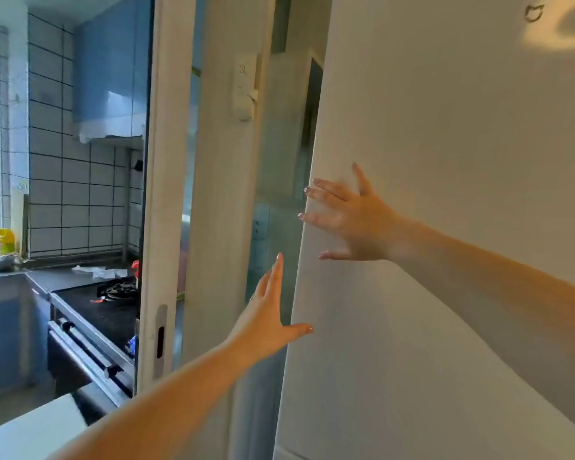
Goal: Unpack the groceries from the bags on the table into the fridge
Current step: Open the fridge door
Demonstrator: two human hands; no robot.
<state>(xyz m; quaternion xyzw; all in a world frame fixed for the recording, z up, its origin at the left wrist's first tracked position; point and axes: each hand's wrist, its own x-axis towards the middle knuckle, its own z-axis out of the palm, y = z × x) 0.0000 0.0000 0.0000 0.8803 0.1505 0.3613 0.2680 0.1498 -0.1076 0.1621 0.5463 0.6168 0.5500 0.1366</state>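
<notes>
Two bare hands reach toward one white fridge door (445,227) filling the right side. The left hand (266,320), nearer, is flat and holds nothing, thumb at the door's edge. The right hand (352,220), farther, presses on the door with fingers spread. Far left, one gas stove (113,293) sits beyond one sliding door frame (163,194).

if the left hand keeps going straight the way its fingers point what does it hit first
Probably the left edge of the white fridge door, or the narrow gap beside it. The left hand points up along that edge, open; depth is unclear.
</notes>
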